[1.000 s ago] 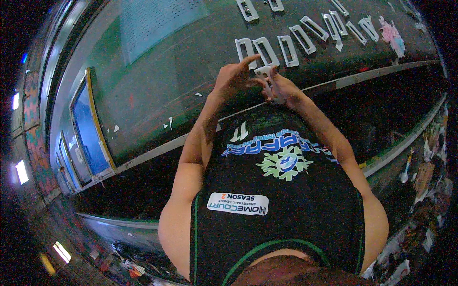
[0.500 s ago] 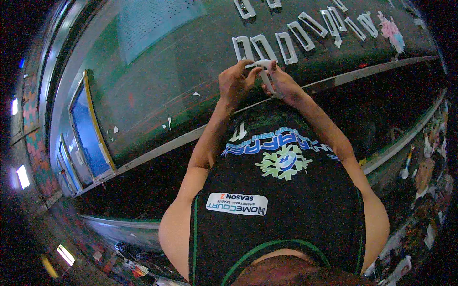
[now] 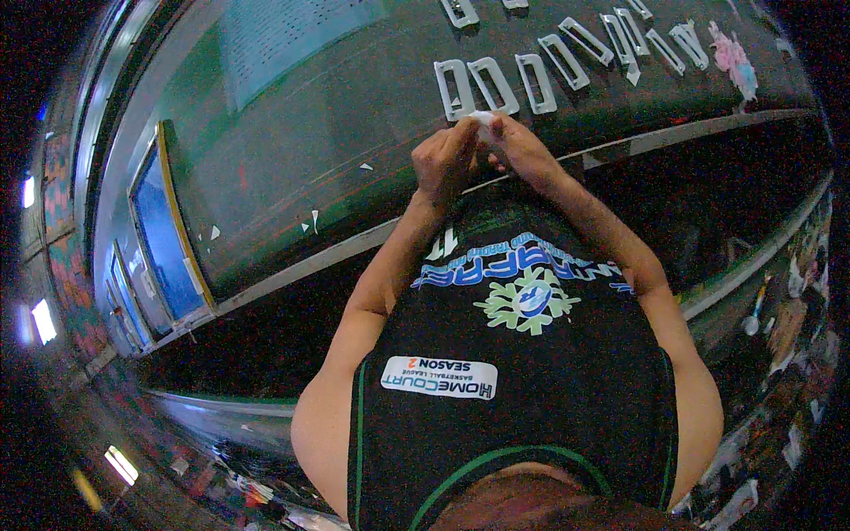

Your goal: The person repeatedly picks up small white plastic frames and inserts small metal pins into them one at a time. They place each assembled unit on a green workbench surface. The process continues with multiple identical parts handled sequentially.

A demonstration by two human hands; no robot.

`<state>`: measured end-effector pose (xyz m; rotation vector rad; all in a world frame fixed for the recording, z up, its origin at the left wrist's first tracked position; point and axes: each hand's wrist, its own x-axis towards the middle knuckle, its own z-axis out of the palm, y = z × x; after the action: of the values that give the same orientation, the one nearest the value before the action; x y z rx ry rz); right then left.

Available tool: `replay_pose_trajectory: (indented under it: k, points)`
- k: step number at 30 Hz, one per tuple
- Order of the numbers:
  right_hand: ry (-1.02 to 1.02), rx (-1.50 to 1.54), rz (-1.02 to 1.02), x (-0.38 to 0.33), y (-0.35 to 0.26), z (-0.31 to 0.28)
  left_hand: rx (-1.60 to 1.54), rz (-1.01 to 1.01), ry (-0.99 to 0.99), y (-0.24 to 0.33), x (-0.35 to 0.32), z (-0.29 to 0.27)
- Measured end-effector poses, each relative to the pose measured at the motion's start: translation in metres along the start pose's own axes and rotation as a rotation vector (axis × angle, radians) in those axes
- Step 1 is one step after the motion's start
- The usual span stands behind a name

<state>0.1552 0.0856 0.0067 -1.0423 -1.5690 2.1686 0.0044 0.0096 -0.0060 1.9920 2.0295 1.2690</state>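
Observation:
Both hands meet at the near edge of a dark green, belt-like surface. Between them is a small white plastic piece, mostly covered by fingers. My left hand is closed, its fingertips pinching the piece's left end. My right hand grips the other end, thumb on top and fingers curled beneath. Just beyond the fingertips lies a white rectangular plastic frame with an open middle. A second frame lies right beside it, and several similar ones continue in a slanting row to the right.
Small white scraps lie on the surface to the left. A pink and pale-blue crumpled heap sits at the far right. A pale rail borders the near side. A blue panel with a yellow edge stands at left.
My left hand has closed in toward the right hand, fingers now on the white piece. The piece's long strip, visible earlier below the right thumb, is now hidden.

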Motion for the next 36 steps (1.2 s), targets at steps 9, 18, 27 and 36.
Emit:
replay_pose_trajectory:
  k: [9,18,27,36]
  points:
    - [-0.138,0.15,0.221,0.006,-0.01,-0.013,-0.415,-0.312,-0.087,-0.019,0.002,-0.007]
    - [0.074,0.774,0.179,0.011,-0.002,-0.034,-1.532,-1.171,-0.005,-0.023,0.0,-0.006]
    - [0.122,0.75,0.121,0.004,0.001,-0.023,-1.261,-1.148,-0.286,-0.034,-0.02,-0.001]
    - [0.148,0.334,0.02,0.006,0.011,-0.02,-1.036,-0.986,-0.392,-0.01,-0.008,-0.008]
